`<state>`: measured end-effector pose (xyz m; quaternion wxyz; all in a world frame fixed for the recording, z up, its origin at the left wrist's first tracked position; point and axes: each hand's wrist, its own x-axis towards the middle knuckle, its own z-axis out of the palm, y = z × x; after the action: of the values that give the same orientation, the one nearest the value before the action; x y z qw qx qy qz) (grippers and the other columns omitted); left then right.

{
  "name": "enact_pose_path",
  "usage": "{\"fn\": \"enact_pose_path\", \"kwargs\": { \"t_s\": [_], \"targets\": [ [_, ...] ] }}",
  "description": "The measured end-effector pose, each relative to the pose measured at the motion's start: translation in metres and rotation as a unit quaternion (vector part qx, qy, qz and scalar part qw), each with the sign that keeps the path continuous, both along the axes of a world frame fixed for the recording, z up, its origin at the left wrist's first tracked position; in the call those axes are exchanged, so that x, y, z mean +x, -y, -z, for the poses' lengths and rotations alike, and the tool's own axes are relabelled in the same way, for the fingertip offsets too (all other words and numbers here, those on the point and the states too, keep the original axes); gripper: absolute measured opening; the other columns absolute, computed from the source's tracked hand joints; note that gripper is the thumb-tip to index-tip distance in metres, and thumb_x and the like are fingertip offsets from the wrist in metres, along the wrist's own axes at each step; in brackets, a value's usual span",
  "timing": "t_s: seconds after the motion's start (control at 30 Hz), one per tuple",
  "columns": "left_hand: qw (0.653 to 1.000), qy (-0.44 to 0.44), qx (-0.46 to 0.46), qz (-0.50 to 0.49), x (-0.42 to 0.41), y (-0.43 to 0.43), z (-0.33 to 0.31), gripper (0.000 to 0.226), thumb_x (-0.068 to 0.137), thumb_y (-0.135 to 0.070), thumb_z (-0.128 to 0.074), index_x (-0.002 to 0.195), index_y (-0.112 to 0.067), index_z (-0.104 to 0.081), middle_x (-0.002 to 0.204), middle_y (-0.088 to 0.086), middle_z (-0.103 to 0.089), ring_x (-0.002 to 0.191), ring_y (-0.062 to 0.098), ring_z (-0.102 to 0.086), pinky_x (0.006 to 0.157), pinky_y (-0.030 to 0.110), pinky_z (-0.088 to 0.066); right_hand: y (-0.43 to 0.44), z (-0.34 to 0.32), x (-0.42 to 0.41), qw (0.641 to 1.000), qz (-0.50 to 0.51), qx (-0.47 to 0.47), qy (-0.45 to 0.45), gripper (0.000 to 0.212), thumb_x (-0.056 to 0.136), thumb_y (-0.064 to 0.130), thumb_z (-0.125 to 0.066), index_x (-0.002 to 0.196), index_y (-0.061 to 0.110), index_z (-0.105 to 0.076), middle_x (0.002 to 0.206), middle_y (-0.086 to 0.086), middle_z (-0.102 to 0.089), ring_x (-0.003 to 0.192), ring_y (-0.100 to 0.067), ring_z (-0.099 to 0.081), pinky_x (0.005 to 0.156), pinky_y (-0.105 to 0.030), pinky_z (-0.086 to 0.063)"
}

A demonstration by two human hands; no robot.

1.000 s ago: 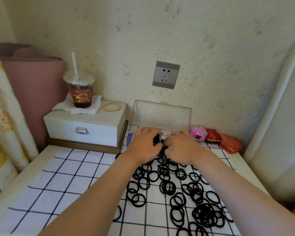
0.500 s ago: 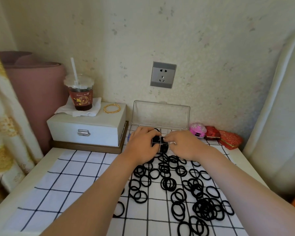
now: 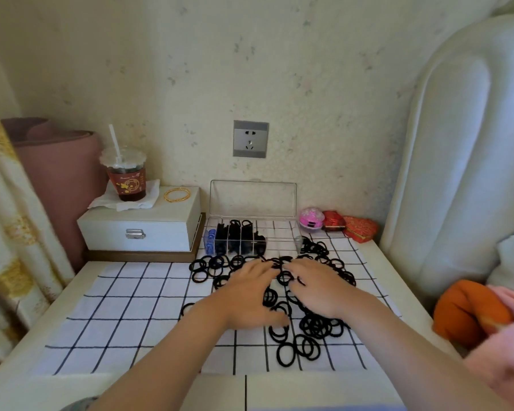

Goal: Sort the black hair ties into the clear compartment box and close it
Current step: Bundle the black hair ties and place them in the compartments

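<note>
On cloth [image 3: 131, 307]: left hand [image 3: 250, 292], right hand [image 3: 318, 289] flat over hair ties [image 3: 315, 325]

Black hair ties [image 3: 318, 327] on a white cloth [image 3: 125, 307] crossed by a black grid. Clear box [image 3: 252, 200], its left cells showing black. White chest [image 3: 161, 232], gold bangle [image 3: 166, 196], dark red cup [image 3: 127, 185], pink case [image 3: 311, 218], red pouches [image 3: 361, 228], grey socket [image 3: 250, 139], orange cushion [image 3: 466, 310]. The wall [image 3: 309, 84] is cream and speckled.

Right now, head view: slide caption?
Left hand and right hand rest on loose black hair ties before an open, part-filled clear plastic compartment box.
</note>
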<state>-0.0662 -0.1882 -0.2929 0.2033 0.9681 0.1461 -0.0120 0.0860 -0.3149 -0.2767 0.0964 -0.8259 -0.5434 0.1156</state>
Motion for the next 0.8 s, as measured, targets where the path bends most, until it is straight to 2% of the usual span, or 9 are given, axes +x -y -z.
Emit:
{"fn": "enact_pose_path", "kwargs": {
  "t_s": [0.1,0.17,0.27,0.47,0.63,0.67,0.73,0.8],
  "targets": [
    [0.998,-0.06,0.018,0.025,-0.008,0.018,0.01,0.125,0.068,-0.084,-0.058,0.155,-0.031,0.015,0.161,-0.015,0.022,0.145,0.009,0.029,0.122,0.041,0.006,0.022,0.015,-0.012,0.997,0.004,-0.078,0.024,0.06,0.104,0.045,-0.029,0.159,0.035,-0.006,0.168,0.0,0.003,0.154,-0.019,0.01,0.124,-0.047,0.002],
    [0.997,-0.056,0.049,0.032,-0.012,0.024,0.014,0.125,0.071,-0.081,-0.059,0.154,-0.03,0.02,0.16,-0.013,0.027,0.144,0.009,0.032,0.117,0.037,0.01,0.033,0.027,-0.019,0.995,0.004,-0.096,0.039,0.062,0.104,0.049,-0.024,0.158,0.038,0.005,0.167,0.0,0.013,0.152,-0.018,0.02,0.123,-0.051,0.008],
    [0.996,-0.051,0.075,0.02,-0.016,0.023,0.018,0.122,0.072,-0.08,-0.057,0.155,-0.029,0.016,0.161,-0.01,0.025,0.145,0.011,0.031,0.117,0.038,0.011,0.037,0.043,-0.028,0.994,-0.005,-0.087,0.058,0.063,0.104,0.051,-0.02,0.158,0.035,0.009,0.166,-0.003,0.019,0.151,-0.018,0.024,0.123,-0.05,0.009],
    [0.996,-0.041,0.075,-0.014,-0.017,0.006,0.023,0.104,0.08,-0.076,-0.052,0.157,-0.031,0.002,0.165,-0.007,0.013,0.149,0.014,0.022,0.123,0.041,0.003,0.01,0.05,-0.034,0.998,-0.005,-0.039,0.042,0.064,0.105,0.049,-0.02,0.16,0.024,0.002,0.167,-0.007,0.013,0.152,-0.023,0.019,0.124,-0.043,0.007],
    [0.997,-0.034,0.052,-0.049,-0.019,-0.015,0.015,0.093,0.084,-0.061,-0.06,0.157,-0.032,-0.011,0.165,-0.004,-0.005,0.151,0.017,0.006,0.123,0.04,-0.009,-0.024,0.046,-0.037,0.999,-0.026,-0.014,-0.023,0.064,0.106,0.044,-0.029,0.16,0.02,-0.006,0.167,-0.009,0.002,0.154,-0.024,0.009,0.125,-0.042,0.002],
    [0.997,-0.029,0.047,-0.053,-0.019,-0.019,0.012,0.092,0.084,-0.058,-0.063,0.156,-0.031,-0.013,0.164,-0.003,-0.009,0.15,0.017,0.002,0.122,0.039,-0.012,-0.028,0.041,-0.035,0.999,-0.029,-0.004,-0.046,0.063,0.106,0.043,-0.032,0.16,0.02,-0.01,0.167,-0.008,-0.005,0.154,-0.025,0.002,0.125,-0.042,-0.002],
    [0.997,-0.023,0.047,-0.055,-0.016,-0.024,0.005,0.091,0.083,-0.052,-0.068,0.156,-0.028,-0.019,0.161,-0.002,-0.017,0.148,0.018,-0.006,0.119,0.036,-0.017,-0.031,0.028,-0.03,0.994,-0.032,0.033,-0.095,0.055,0.105,0.038,-0.038,0.155,0.02,-0.029,0.158,-0.005,-0.033,0.148,-0.024,-0.025,0.122,-0.038,-0.021],
    [0.997,-0.021,0.058,-0.055,-0.01,-0.026,-0.001,0.088,0.082,-0.048,-0.07,0.154,-0.027,-0.024,0.157,-0.003,-0.023,0.145,0.018,-0.012,0.117,0.038,-0.021,-0.029,0.013,-0.023,0.99,-0.032,0.072,-0.114,0.039,0.103,0.028,-0.041,0.139,0.02,-0.054,0.137,-0.003,-0.057,0.128,-0.02,-0.051,0.108,-0.036,-0.04]
  ]
}}
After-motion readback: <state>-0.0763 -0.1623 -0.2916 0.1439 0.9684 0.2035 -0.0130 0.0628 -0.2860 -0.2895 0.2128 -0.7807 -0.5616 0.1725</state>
